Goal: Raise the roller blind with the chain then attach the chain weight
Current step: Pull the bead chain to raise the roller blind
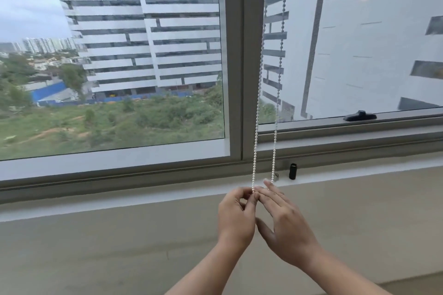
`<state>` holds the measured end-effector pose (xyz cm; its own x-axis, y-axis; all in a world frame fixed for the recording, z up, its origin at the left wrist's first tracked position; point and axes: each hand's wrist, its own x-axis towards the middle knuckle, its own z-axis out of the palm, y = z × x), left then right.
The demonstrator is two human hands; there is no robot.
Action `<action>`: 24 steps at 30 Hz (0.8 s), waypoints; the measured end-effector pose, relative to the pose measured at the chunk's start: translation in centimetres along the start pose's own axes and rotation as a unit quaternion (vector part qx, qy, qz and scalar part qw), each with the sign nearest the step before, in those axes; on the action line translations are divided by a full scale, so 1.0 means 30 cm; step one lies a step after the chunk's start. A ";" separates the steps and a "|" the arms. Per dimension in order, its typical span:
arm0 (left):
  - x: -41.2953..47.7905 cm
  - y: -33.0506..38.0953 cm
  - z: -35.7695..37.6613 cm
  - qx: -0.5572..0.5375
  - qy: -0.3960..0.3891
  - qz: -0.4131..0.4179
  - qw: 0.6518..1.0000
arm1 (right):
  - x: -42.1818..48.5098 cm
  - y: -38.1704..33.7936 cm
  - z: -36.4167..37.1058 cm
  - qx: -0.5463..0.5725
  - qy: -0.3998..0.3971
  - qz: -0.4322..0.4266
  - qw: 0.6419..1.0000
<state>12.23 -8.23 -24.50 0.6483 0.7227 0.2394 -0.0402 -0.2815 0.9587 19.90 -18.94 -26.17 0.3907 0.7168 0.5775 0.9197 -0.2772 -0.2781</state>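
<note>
I am pinching the near strand of the bead chain (254, 151) between the thumb and fingertips of my left hand (236, 217), right at the bottom of the loop, just below the level of the window sill (119, 195). My right hand (285, 225) is lying beside it with the fingers spread and flat, touching the loop's lowest beads but not closing on them, as far as I can tell. The far strand is running up in front of the glass alongside the near one.

The black chain weight (292, 171) is standing upright on the sill, just right of the chain, untouched. A small metal piece (276, 176) is sitting beside it, too small to identify.

No blind fabric is showing in the panes, so I am judging the raising largely done and the weight the step ahead.

The risks I am seeing: my left grip is only a fingertip pinch, so the beads could slip and the loop swing away against the frame. Reaching across for the weight, my right hand could knock it over and send it rolling off the sill. Tugging the wrong strand would be lowering the blind again.
</note>
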 end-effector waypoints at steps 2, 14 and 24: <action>0.026 0.003 0.034 -0.006 0.010 -0.006 1.000 | 0.024 0.045 -0.004 0.013 -0.002 -0.013 1.000; 0.120 0.016 0.171 0.063 0.061 0.026 0.996 | 0.130 0.239 -0.005 0.084 -0.005 -0.053 0.995; 0.181 0.042 0.174 0.112 0.068 0.064 0.989 | 0.198 0.271 -0.006 0.097 0.028 -0.058 0.993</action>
<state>19.68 -7.96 -22.78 0.5406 0.7458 0.3892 0.0644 -0.4980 0.8648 29.71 -17.04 -24.85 0.2898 0.6978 0.6550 0.9359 -0.0635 -0.3464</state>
